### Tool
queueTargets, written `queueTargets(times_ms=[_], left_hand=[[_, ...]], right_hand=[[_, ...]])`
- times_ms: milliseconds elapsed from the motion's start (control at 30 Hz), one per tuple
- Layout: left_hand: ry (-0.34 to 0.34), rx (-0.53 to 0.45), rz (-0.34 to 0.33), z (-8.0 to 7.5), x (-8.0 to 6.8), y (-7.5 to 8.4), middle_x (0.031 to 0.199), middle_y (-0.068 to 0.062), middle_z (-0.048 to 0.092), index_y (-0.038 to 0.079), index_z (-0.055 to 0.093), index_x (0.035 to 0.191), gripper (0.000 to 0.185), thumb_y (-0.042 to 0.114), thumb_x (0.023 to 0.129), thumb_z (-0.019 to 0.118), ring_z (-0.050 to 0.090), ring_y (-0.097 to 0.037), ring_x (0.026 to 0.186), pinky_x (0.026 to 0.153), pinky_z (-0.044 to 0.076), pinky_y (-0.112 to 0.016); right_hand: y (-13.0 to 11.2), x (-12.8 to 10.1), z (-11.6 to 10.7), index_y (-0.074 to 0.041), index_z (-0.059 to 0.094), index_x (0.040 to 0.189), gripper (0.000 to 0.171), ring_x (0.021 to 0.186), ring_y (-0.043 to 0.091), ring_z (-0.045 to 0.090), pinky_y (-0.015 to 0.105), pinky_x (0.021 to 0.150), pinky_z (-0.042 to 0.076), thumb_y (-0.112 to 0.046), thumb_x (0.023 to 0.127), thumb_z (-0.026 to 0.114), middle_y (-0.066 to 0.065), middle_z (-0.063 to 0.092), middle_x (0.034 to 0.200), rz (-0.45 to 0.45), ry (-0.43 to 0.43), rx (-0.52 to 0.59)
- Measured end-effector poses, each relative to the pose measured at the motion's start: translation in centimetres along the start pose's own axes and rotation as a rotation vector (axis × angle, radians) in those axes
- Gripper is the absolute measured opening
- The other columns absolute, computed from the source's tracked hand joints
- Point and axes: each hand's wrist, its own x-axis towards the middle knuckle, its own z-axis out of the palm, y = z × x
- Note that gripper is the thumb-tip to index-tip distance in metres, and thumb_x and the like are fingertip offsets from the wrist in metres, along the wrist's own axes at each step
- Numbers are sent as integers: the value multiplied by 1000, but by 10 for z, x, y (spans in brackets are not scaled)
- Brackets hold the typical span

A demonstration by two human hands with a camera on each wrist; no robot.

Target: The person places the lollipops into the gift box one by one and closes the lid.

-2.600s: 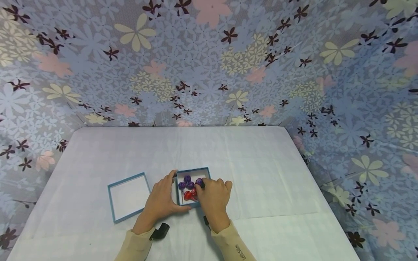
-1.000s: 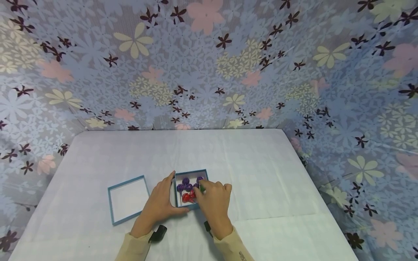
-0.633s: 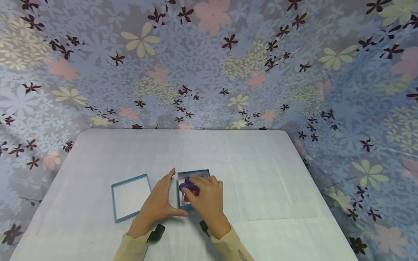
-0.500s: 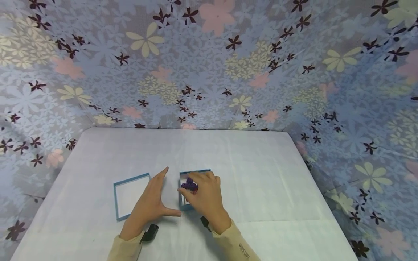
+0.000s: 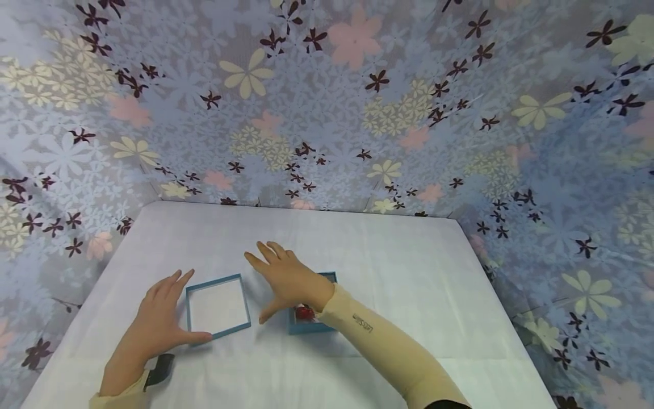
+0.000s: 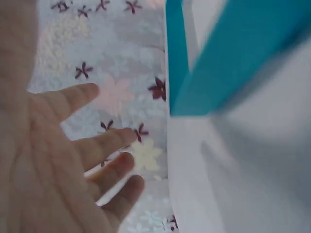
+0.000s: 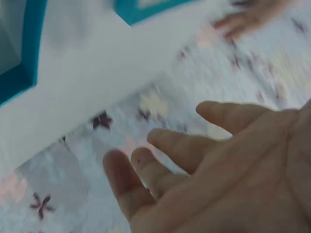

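My left hand [image 5: 155, 321] is beside the left side of a shallow blue-rimmed box lid [image 5: 217, 307], its fingers straight and thumb near the lid's front edge; whether it touches cannot be told. In the left wrist view its palm [image 6: 53, 160] holds nothing, with the teal lid wall [image 6: 238, 58] at right. My right hand [image 5: 288, 278], fingers spread, hovers between the lid and a blue box [image 5: 313, 329], its wrist over that box. Red-wrapped lollipops [image 5: 305, 312] show inside; the rest is hidden. The right wrist view shows that hand [image 7: 228, 179] bare of anything.
A white cloth [image 5: 388, 284] covers the table. Floral fabric [image 5: 327, 113] hangs behind and at both sides. In the right wrist view, the box's teal corner [image 7: 29, 63] and the lid's corner [image 7: 141, 12] lie apart.
The left hand has let go of the box and moved left to the lid. The right hand has left the lollipops and moved left, its fingers spreading; purple lollipops are now hidden.
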Motion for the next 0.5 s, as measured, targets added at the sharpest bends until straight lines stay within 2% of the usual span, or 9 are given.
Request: queueTargets(times_ms=[133,267,367,500], left_hand=[[-40,3,-28,1,-2,-12,151,-36,31,6,18,160,147,73,49,87,28,-56,134,101,28,-75],[-62,-7,-35,7,-2,-19,152,-36,31,10,8,162,155,74,45,88,28,-54,136,103,27,-74],[-89,-11,-33,12,-2,-22,154,-36,29,12,3,163,160,77,43,87,28,-53,138,106,26,-72],[-108,-6,-39,14,-4,-24,154,-37,28,14,-2,163,164,80,40,85,28,-53,139,107,26,-70]], right_hand=[[-5,28,9,-20,3,164,143,156,37,3,52,122,23,-73,58,84,16,0,169,-32,-156,-71],[-9,46,18,-23,-5,163,151,156,35,-1,49,124,18,-72,53,87,14,-4,169,-28,-261,-106],[-13,55,25,-26,-9,162,155,156,32,0,47,125,17,-72,50,88,12,-4,170,-29,-295,-135],[-18,65,30,-27,-8,162,156,157,30,3,45,125,18,-73,48,88,11,-1,170,-46,-295,-178]])
